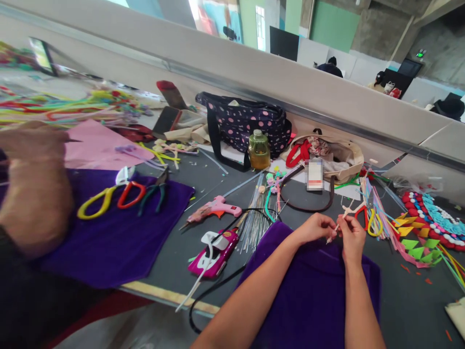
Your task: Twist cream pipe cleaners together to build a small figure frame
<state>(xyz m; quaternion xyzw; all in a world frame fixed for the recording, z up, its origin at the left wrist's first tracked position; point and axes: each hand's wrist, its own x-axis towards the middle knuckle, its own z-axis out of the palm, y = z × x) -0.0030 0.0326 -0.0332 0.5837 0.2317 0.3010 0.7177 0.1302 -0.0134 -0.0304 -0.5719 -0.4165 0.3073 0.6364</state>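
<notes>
Left hand [315, 228] curled, fingertips pinched on the lower end of a cream pipe-cleaner figure [347, 213]; right hand [351, 235] likewise closed, thumb and forefinger nipping the same stem just beside it. Both held above a purple cloth [316, 291] at the near edge of the grey table [174, 252]. Pink glue gun [216, 208] well apart, toward the table's middle.
</notes>
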